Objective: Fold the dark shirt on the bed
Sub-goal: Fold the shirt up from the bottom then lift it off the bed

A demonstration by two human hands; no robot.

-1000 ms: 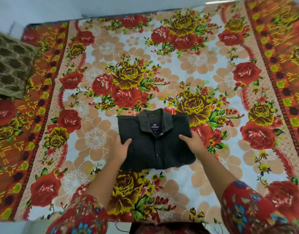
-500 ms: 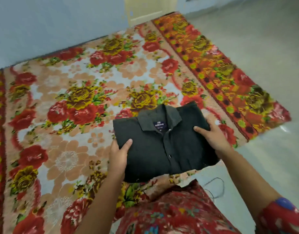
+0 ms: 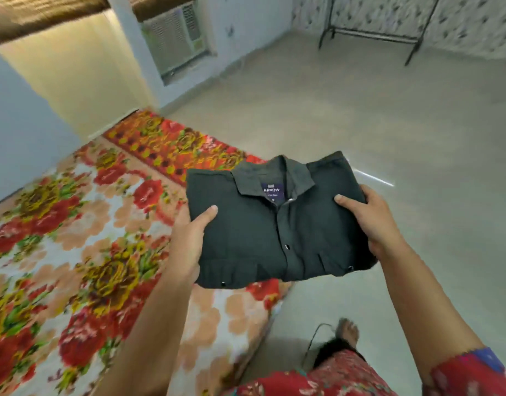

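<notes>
The dark shirt [image 3: 263, 232] is folded into a neat rectangle, collar and label facing up. It is held in the air over the bed's right edge and the floor. My left hand [image 3: 189, 241] grips its left side, thumb on top and fingers underneath. My right hand [image 3: 372, 221] grips its right side the same way. The bed [image 3: 74, 238], covered with a red and yellow floral sheet, lies to the left and below.
Bare grey floor [image 3: 389, 124] spreads to the right. An air cooler [image 3: 174, 38] stands against the far wall, and a black metal stand [image 3: 372, 35] is at the back right. My foot [image 3: 346, 331] and a dark cable [image 3: 312, 344] are on the floor beside the bed.
The folded shirt has been lifted off the bed in both hands and carried to the right, past the bed's edge. My view has swung right toward the floor.
</notes>
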